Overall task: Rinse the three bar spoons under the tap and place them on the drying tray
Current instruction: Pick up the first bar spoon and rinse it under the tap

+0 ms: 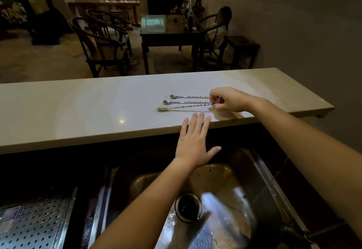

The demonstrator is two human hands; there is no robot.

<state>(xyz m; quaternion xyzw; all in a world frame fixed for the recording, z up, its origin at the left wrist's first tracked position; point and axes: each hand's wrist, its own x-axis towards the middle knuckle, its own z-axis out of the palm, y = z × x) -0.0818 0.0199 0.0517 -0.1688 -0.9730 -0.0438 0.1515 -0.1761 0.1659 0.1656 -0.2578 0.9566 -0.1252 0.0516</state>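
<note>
Three long twisted-stem bar spoons lie side by side on the pale counter [78, 107], bowls pointing left: a far spoon [188, 97], a middle spoon [186, 102] and a near spoon [184, 107]. My right hand [229, 100] pinches the handle ends at their right; the near spoon's handle is lifted slightly in its fingers. Flat and with fingers spread, my left hand [194, 141] hovers over the counter's front edge just below the spoons, holding nothing. The perforated metal drying tray [33, 225] sits at the lower left.
A steel sink [235, 186] with a round drain [188, 206] lies below the counter, wet at the bottom. A tap part [299, 233] shows at the lower right. Beyond the counter are wooden chairs, a dark table and a seated person.
</note>
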